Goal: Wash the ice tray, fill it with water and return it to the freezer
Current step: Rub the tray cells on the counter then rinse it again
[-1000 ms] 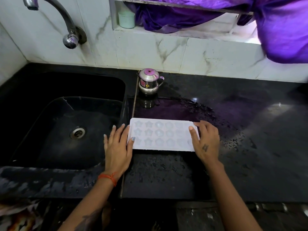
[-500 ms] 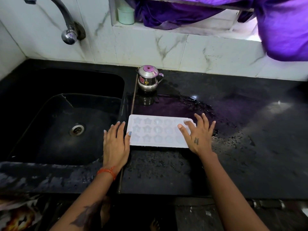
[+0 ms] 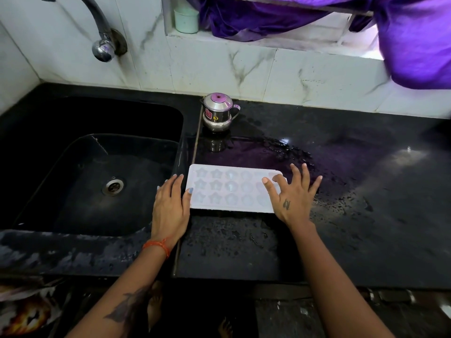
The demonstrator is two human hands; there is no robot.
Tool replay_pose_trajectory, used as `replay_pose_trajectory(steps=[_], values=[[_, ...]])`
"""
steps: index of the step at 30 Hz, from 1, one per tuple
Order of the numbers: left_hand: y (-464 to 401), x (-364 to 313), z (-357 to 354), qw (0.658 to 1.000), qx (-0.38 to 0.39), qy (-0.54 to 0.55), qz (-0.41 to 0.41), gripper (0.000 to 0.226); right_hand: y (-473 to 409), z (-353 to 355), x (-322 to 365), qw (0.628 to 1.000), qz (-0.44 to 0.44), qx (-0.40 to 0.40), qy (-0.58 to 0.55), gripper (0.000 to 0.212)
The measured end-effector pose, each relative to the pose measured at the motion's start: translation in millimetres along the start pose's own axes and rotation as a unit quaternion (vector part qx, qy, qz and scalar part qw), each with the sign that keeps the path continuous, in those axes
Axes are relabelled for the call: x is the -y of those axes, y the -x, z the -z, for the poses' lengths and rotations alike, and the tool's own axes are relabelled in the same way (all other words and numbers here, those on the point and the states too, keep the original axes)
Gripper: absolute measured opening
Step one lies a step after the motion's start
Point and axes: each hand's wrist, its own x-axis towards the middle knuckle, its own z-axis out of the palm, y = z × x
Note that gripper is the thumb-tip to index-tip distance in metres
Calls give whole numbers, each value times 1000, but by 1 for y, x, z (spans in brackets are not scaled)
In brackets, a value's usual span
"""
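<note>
the ice tray lies flat on the wet black worktop, just right of the sink, its long side running left to right. the star and shell moulds look pale and glassy, so they may already hold water, but the view is too soft to be sure; whether the washing is finished cannot be read from the tray itself. the tap above the sink shows no stream. judged from this, the tray is out of the sink and set down, and the carry to the freezer is plainly not yet done; no freezer is in view.

the left hand lies flat against the tray's sink-side end, fingers straight, thumb touching the rim, its grip released. the right hand spreads over the far end from the sink, fingers splayed and straight, the thumb tip over the tray, holding nothing.

the worktop is dark polished stone, beaded and pooled with water behind and beyond the tray. a small steel pot with a pink-topped lid stands behind the tray, near the sink's back corner. white marbled tiles rise behind it, with a ledge carrying a pale green cup and purple cloth hanging over the window.
</note>
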Motion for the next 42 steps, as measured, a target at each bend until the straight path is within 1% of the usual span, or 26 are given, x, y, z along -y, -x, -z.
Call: replay_pose_trajectory(steps=[3,6,9,15,22,28,31,35,42], values=[[1,0,0,1000,-5,-1,-1,44,-1,0,0,1000,0,5,-3,78],[1,-1,1,1000,-6,-3,-2,47,-2,-1,0,1000,5,9,-8,79],[1,-1,1,1000,-4,-6,-1,44,-2,-1,-1,999,20,11,-31,78],[2,-2,2,1000,0,-2,-2,45,-3,0,-2,997,31,6,-70,79],[1,-4,3,1000,5,5,-1,45,0,-3,-2,999,6,-18,-46,73],[1,-6,4,1000,12,11,4,44,1,-3,1,1000,-10,-14,-9,73],[1,-6,4,1000,14,11,4,44,1,-2,1,1000,-17,-2,-5,77],[2,-7,5,1000,15,15,2,44,0,-1,0,999,-14,11,-26,81],[2,-7,5,1000,21,14,6,44,-1,1,0,997,6,23,-78,82]])
